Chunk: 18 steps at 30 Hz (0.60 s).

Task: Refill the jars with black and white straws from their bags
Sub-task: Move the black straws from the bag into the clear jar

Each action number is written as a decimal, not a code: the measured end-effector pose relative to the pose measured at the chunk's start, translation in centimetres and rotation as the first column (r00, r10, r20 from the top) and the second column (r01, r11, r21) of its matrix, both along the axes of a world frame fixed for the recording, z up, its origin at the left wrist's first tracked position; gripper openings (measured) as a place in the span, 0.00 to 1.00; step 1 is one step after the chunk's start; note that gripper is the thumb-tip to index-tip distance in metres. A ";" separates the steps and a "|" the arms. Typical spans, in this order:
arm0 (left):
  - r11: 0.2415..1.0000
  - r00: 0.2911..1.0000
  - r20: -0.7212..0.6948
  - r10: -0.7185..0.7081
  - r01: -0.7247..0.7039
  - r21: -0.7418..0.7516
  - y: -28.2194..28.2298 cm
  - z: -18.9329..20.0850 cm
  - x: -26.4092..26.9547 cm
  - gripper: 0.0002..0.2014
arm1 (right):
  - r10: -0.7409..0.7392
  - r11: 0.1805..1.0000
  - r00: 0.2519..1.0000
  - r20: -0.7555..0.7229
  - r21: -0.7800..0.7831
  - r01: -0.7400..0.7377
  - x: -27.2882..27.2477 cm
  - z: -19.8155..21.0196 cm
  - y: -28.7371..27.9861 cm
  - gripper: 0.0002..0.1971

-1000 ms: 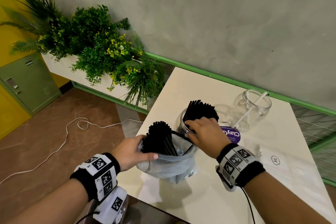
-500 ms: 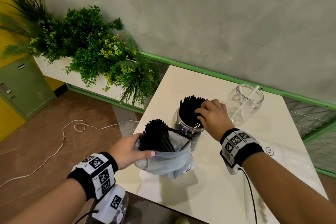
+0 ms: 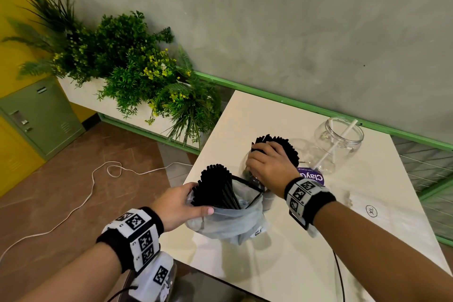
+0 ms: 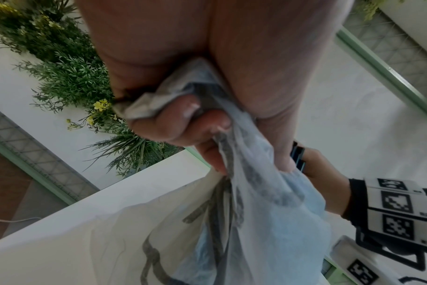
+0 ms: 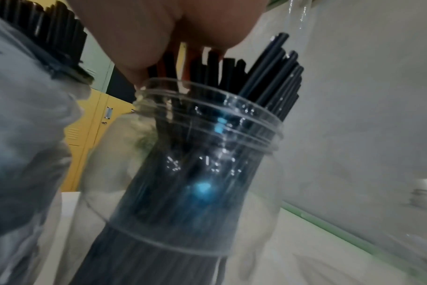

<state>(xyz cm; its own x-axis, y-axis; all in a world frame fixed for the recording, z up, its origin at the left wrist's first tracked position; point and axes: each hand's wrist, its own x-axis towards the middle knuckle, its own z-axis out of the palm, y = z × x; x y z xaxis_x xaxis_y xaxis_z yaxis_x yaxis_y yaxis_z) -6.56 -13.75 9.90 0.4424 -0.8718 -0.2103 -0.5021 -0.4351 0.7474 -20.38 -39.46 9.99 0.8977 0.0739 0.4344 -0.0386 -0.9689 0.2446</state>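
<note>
The right hand (image 3: 270, 167) rests on the black straws (image 5: 263, 81) in the near jar (image 5: 207, 154), fingers curled among them, settling the bundle. The left hand (image 3: 180, 205) grips the bag (image 3: 230, 220) just left of it. Next likely calls for another handful from the bag; the far jar (image 3: 339, 144) holds few white straws.

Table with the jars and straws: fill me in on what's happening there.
A person is refilling a clear plastic jar with black straws. Their right hand rests on the straws standing in that jar, while the left hand grips a translucent plastic bag holding more black straws. A second clear jar behind holds only a couple of white straws.
</note>
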 end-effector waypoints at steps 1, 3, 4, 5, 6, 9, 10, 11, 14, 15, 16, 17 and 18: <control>1.000 1.000 0.002 0.002 -0.002 0.000 0.0 0.0 0.0 0.54 | -0.002 1.000 1.000 0.017 0.007 0.001 -0.4 -0.1 -0.2 0.02; 1.000 1.000 -0.003 0.009 -0.009 -0.003 -0.1 0.1 0.0 0.54 | -0.012 1.000 0.999 0.040 0.021 0.011 -1.5 -0.2 -0.6 0.01; 1.000 1.000 -0.007 0.011 -0.011 -0.005 -0.1 0.1 0.0 0.54 | -0.020 0.999 0.999 0.051 0.036 0.018 -2.1 -0.2 -0.9 0.03; 1.000 1.000 -0.010 0.011 -0.011 -0.004 -0.1 0.1 0.0 0.53 | -0.032 0.998 0.998 0.060 0.051 0.029 -2.7 -0.2 -1.2 0.06; 1.000 1.000 -0.014 0.012 -0.012 -0.004 -0.1 0.1 0.0 0.51 | -0.051 0.997 0.996 0.077 0.068 0.046 -3.2 0.0 -1.4 0.07; 1.000 1.000 -0.007 0.027 -0.027 0.001 -0.2 0.0 0.1 0.42 | -0.145 0.980 0.979 0.146 0.159 0.121 -4.0 0.4 -2.3 0.06; 1.000 1.000 -0.006 0.029 -0.029 0.000 -0.2 0.0 0.1 0.42 | -0.195 0.963 0.968 0.159 0.216 0.158 -3.9 0.6 -2.6 0.07; 1.000 1.000 -0.006 0.031 -0.031 0.002 -0.3 -0.1 0.2 0.43 | -0.250 0.938 0.955 0.160 0.285 0.197 -3.7 0.7 -2.9 0.08; 1.000 1.000 -0.012 0.025 -0.025 0.009 -0.5 0.0 0.3 0.47 | -0.389 0.773 0.919 0.066 0.567 0.286 -2.5 1.0 -3.5 0.17; 1.000 1.000 -0.013 0.024 -0.024 0.009 -0.5 0.0 0.3 0.47 | -0.404 0.706 0.915 0.023 0.644 0.296 -2.0 1.1 -3.7 0.19; 1.000 1.000 -0.011 0.021 -0.021 0.007 -0.5 0.0 0.3 0.47 | -0.406 0.661 0.914 -0.010 0.687 0.301 -1.6 1.2 -3.8 0.19; 1.000 1.000 -0.007 0.018 -0.018 0.009 -0.6 0.0 0.3 0.47 | -0.404 0.648 0.915 -0.019 0.700 0.301 -1.2 1.3 -3.9 0.17; 1.000 1.000 -0.003 0.016 -0.016 0.008 -0.6 0.0 0.4 0.47 | -0.402 0.654 0.916 -0.005 0.699 0.291 -0.9 1.4 -4.0 0.15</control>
<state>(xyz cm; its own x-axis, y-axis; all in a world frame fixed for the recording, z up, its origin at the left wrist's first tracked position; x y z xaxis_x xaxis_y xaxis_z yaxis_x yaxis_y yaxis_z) -6.20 -14.34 9.88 0.4558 -0.8627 -0.2192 -0.4923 -0.4495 0.7454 -21.33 -43.47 11.39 0.7231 -0.5909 0.3578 -0.3848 -0.7747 -0.5017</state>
